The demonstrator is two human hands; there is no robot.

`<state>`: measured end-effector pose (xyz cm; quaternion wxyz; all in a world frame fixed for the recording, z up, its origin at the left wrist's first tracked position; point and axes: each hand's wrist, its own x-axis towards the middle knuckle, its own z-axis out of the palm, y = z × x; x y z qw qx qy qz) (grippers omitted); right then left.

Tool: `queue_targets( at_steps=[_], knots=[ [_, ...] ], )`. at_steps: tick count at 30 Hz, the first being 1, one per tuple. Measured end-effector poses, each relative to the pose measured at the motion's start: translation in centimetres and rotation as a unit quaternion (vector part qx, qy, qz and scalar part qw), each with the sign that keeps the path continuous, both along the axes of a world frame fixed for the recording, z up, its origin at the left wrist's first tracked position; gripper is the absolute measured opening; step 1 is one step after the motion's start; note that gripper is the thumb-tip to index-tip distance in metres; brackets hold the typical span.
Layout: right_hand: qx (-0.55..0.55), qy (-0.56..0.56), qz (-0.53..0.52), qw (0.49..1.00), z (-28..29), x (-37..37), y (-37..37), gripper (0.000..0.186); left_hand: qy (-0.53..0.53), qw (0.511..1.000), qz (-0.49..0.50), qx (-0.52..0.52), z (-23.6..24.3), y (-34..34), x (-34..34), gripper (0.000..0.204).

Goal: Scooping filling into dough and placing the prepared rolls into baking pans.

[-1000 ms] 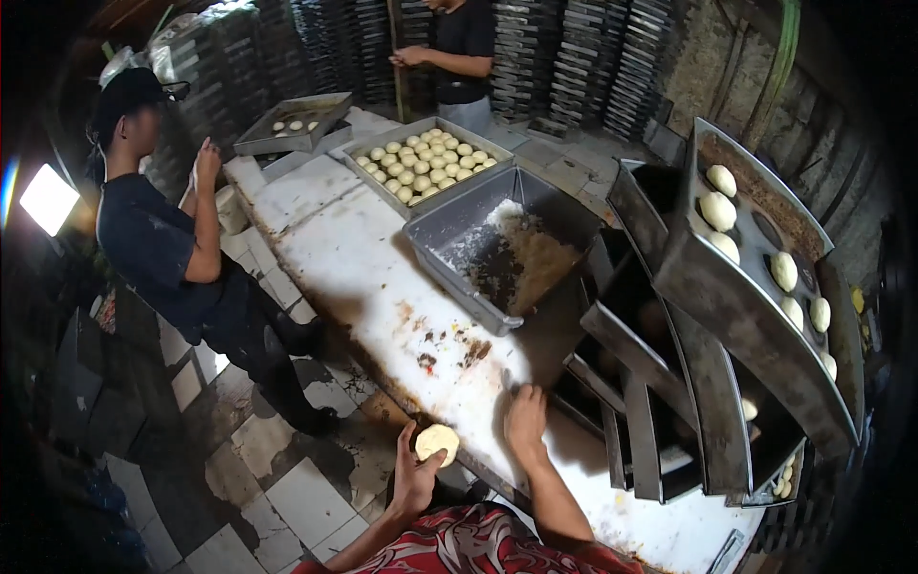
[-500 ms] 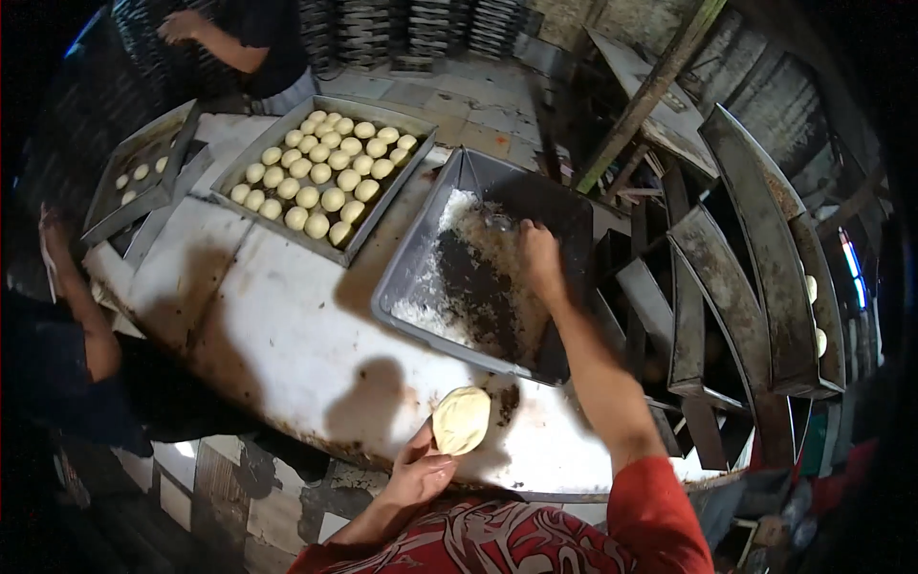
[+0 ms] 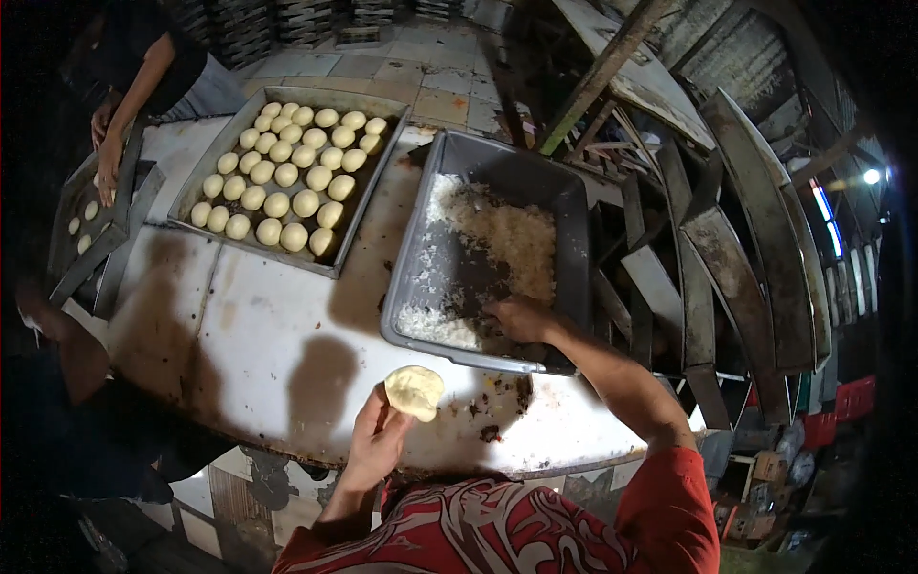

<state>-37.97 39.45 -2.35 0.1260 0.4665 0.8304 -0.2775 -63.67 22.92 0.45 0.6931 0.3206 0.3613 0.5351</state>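
My left hand [image 3: 375,438] pinches a flattened round of pale dough [image 3: 414,392] by its lower edge, above the near side of the table. Inside a deep grey plastic tub [image 3: 394,277], my right hand [image 3: 524,319] is down near the front wall, palm downward and fingers drawn together. Its fingertips are at white shreds [image 3: 435,327]; whether they grip any is hidden. A browner crumbly mass [image 3: 521,244] lies along the tub's back and right side.
A metal tray [image 3: 339,268] of many dough balls [image 3: 285,174] stands left of the tub on the white table [image 3: 258,335]. One person [image 3: 158,62] reaches into another tray [image 3: 115,234] at far left; another person's arm [image 3: 72,340] is nearer. Metal trays [image 3: 746,277] stack at right.
My right hand has moved from the tub's far right toward its front wall. The dough round in my left hand has shifted left and up. The person at far left now reaches into a tray.
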Motion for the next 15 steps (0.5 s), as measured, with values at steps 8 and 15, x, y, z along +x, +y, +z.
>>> queue_targets(
  at_steps=[8, 15],
  knots=[
    [-0.025, 0.166, -0.17, 0.971, 10.9, 1.6, -2.5, 0.02, 0.042, 0.997, 0.06, 0.032, 1.2, 4.9, 3.9, 0.033],
    [0.39, 0.282, -0.161, 0.862, 8.6, 0.2, -8.3, 0.028, -0.227, 0.968, 0.102, -0.035, 3.0, 8.5, 12.4, 0.025]
  ],
)
